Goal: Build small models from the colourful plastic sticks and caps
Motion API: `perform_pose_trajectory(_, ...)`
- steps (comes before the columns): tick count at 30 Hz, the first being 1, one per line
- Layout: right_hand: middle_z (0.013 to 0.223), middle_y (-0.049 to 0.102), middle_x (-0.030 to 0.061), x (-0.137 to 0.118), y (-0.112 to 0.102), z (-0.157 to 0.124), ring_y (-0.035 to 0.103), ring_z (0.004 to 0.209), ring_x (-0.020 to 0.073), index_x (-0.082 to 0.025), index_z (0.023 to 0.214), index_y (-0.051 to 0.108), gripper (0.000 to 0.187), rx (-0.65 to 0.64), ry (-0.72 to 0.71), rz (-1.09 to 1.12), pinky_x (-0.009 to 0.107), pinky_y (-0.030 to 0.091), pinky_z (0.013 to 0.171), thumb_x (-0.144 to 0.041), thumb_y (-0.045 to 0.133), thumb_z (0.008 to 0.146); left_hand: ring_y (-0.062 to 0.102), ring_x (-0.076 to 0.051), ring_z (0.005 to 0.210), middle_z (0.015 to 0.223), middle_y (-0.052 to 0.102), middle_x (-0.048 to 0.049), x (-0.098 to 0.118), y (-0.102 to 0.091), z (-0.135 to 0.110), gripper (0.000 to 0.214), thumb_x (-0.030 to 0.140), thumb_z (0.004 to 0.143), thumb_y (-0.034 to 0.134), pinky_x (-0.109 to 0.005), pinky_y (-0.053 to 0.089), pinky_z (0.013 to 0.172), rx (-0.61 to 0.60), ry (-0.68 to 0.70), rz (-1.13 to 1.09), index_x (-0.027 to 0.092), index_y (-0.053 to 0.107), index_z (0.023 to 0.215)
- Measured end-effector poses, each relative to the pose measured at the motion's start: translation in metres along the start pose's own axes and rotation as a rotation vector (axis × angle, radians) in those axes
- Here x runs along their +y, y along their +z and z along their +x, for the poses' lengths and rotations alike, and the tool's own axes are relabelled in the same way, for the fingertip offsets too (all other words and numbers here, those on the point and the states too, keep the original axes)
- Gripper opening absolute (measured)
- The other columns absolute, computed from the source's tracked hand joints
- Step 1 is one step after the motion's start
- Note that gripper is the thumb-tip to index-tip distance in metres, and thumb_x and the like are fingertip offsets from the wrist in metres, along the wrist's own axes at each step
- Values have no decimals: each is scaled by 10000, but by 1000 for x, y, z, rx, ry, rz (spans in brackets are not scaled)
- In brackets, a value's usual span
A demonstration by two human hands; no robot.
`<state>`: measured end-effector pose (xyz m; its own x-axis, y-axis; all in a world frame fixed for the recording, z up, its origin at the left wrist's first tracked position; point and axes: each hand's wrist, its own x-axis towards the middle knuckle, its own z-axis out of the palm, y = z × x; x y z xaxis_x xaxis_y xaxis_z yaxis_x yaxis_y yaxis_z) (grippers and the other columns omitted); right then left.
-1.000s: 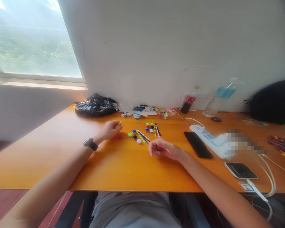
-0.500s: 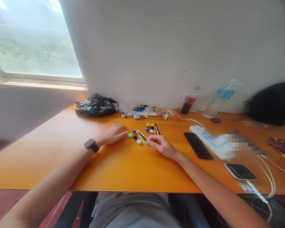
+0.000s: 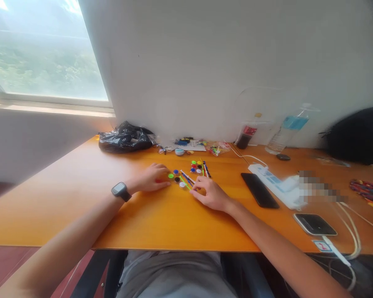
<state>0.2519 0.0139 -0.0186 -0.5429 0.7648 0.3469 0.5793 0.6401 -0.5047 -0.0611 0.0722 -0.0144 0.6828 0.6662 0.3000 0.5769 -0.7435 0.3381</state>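
My left hand (image 3: 153, 177), with a dark watch on its wrist, rests on the table with fingers spread and nothing held. Its fingertips are beside a small green disc-shaped piece (image 3: 170, 176). Close by lie a blue piece (image 3: 175, 171), a black piece (image 3: 177, 179) and a white piece (image 3: 182, 185). My right hand (image 3: 210, 193) pinches the near end of a thin green stick (image 3: 185, 183) between thumb and forefinger. Blue and white sticks (image 3: 188, 178) lie just beyond it, partly hidden by the fingers.
Behind my right hand are more coloured discs (image 3: 193, 166) and sticks (image 3: 207, 167). A black plastic bag (image 3: 124, 138) stands at the back left. On the right are a phone (image 3: 259, 190), a power strip (image 3: 270, 182), a water bottle (image 3: 287, 130) and cables.
My right thumb and forefinger have shifted slightly left and down, onto the green stick's end. My left thumb has moved down and right, away from the other fingers.
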Motion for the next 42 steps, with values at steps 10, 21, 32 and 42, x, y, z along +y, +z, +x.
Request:
perform_pose_trajectory(10,872,645,52,1,0,1,614,859,217,-197,835,731,142,-26,-6,-21,347,460,808,-277,703,949,686,-246,827,1013,715,-115,5,-1,2,425,526,906,671,-341,527,737,57,-88,-47,213,753,1182)
perform_pose_trajectory(21,1478,643,78,7,3,-2,422,1468,341,-290,1444,648,444,-75,-118,13,581,375,1205,-253,627,1002,685,-231,763,856,761,-52,-7,-5,4,367,346,939,484,-311,512,713,111,-278,-284,216,805,1063)
perform_pose_trajectory(32,1495,638,83,6,4,-1,440,1498,340,-286,1433,665,455,-64,-121,36,595,385,1226,-238,658,980,677,-267,1043,1153,731,-125,1,3,5,363,437,1026,526,-361,546,881,107,-64,-190,223,758,1206)
perform_pose_trajectory(42,1537,599,94,9,7,-3,404,1530,341,-252,1496,609,521,-76,-75,12,584,373,1252,-267,667,979,666,-236,950,1022,726,-88,12,18,6,276,316,1004,600,-351,541,842,127,40,4,227,726,1233)
